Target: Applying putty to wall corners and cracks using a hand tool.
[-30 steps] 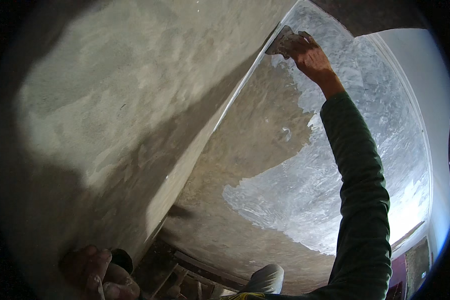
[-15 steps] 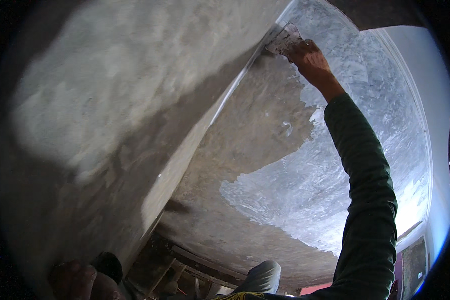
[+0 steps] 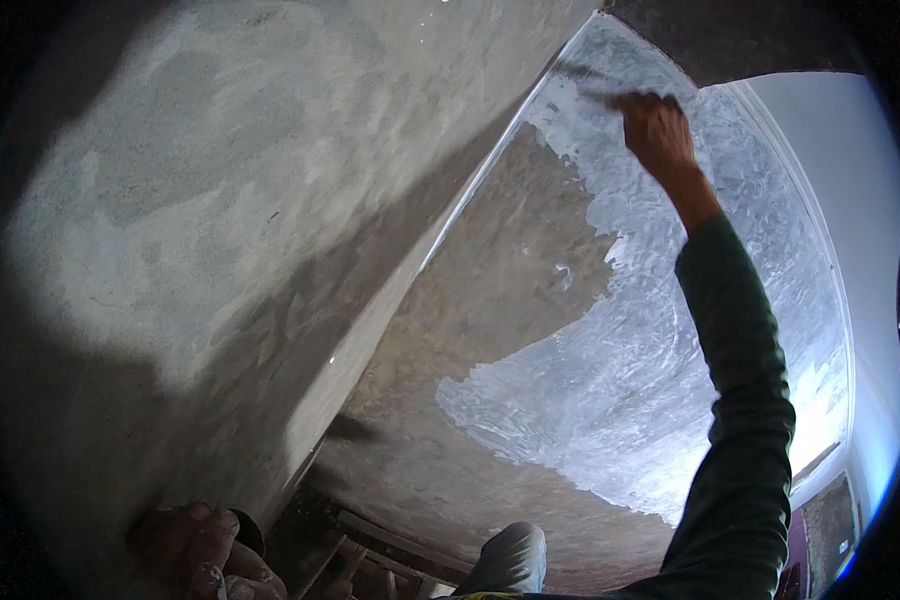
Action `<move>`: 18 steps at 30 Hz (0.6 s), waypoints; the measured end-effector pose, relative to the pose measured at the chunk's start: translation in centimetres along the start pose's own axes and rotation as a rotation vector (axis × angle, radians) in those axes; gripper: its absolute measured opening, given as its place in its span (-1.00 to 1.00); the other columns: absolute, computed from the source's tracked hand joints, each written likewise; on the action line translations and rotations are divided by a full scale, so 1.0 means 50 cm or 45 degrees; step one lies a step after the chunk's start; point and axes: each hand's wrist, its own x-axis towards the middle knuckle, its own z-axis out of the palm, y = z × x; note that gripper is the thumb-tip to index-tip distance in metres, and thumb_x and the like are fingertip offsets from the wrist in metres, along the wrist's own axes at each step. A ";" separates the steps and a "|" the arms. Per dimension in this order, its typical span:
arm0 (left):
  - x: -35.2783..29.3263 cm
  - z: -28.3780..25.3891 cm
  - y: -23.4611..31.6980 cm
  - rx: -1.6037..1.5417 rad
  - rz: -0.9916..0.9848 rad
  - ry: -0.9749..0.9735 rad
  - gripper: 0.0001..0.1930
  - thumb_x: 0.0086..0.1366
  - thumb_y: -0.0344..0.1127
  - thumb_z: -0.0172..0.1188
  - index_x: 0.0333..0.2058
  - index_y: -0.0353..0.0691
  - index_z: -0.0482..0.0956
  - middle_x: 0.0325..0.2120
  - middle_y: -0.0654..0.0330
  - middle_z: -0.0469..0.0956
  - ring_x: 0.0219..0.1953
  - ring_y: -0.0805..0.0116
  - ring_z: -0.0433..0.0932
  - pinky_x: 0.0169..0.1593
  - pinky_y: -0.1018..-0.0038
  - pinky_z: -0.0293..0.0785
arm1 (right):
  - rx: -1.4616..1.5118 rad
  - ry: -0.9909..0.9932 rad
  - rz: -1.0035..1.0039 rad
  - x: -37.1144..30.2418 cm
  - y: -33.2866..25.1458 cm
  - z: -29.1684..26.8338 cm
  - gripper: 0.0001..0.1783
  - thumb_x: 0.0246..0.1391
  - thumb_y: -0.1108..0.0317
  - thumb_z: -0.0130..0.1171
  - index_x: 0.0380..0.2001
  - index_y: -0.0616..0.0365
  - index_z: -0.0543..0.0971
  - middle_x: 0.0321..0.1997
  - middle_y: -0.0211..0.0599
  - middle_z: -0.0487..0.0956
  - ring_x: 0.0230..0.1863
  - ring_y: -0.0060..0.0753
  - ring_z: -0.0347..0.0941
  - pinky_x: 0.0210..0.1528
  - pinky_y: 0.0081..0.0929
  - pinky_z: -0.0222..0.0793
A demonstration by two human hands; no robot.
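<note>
In the head view, the right hand (image 3: 660,135), bare and reaching out from a long dark green cloth sleeve (image 3: 735,340), is between one and two o'clock, its fingers folded together and clamped on a thin dark flat tool (image 3: 602,98). The tool juts from the fist towards nine o'clock, blurred and seen nearly edge-on, in front of the glossy white smeared coating (image 3: 590,400) near the upper corner — whether it touches the surface, I cannot tell. The coating spreads from one o'clock round to five, with a ragged edge against a bare brown plaster patch (image 3: 500,260) just right of the centre. A narrow white strip (image 3: 480,185) runs along the slanting corner there, rising towards one o'clock, and to its left a rough grey plaster wall (image 3: 220,180) fills the side from eight to twelve o'clock, half lit and half in shadow. The left hand (image 3: 195,550) is between seven and eight o'clock, its fingers curled and marked with pale smears — a rounded dark thing (image 3: 250,532) shows just beside it, but whether the hand grips anything I cannot tell. Towards half past five, a knee in pale grey trousers (image 3: 515,560) shows, with brown wooden bars (image 3: 335,565) near seven.
</note>
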 end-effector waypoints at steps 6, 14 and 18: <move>-0.004 0.008 -0.004 0.000 0.025 -0.024 -0.71 0.41 -0.32 -0.12 -0.06 -0.44 0.38 -0.54 0.03 0.58 -0.52 0.20 0.55 -0.38 0.33 0.56 | 0.010 -0.033 0.131 0.127 0.026 0.079 -0.74 0.08 0.44 0.07 -0.18 -0.02 0.64 -0.29 -0.26 0.65 -0.18 -0.20 0.55 -0.05 -0.19 0.35; -0.001 0.025 -0.016 -0.020 0.062 -0.011 -0.72 0.40 -0.31 -0.10 -0.07 -0.43 0.37 -0.57 0.05 0.58 -0.55 0.22 0.54 -0.41 0.36 0.55 | 0.061 -0.168 0.121 0.075 -0.074 0.122 -0.77 0.08 0.35 0.10 -0.20 -0.05 0.66 -0.22 -0.29 0.63 -0.13 -0.23 0.55 -0.03 -0.18 0.34; 0.004 0.028 -0.015 -0.040 0.055 -0.004 -0.72 0.40 -0.30 -0.08 -0.07 -0.42 0.37 -0.58 0.06 0.58 -0.56 0.22 0.54 -0.42 0.37 0.55 | 0.249 -0.202 -0.068 -0.007 -0.203 0.099 -0.71 0.12 0.21 0.11 -0.10 -0.01 0.57 -0.15 -0.28 0.58 -0.04 -0.18 0.48 0.08 -0.16 0.27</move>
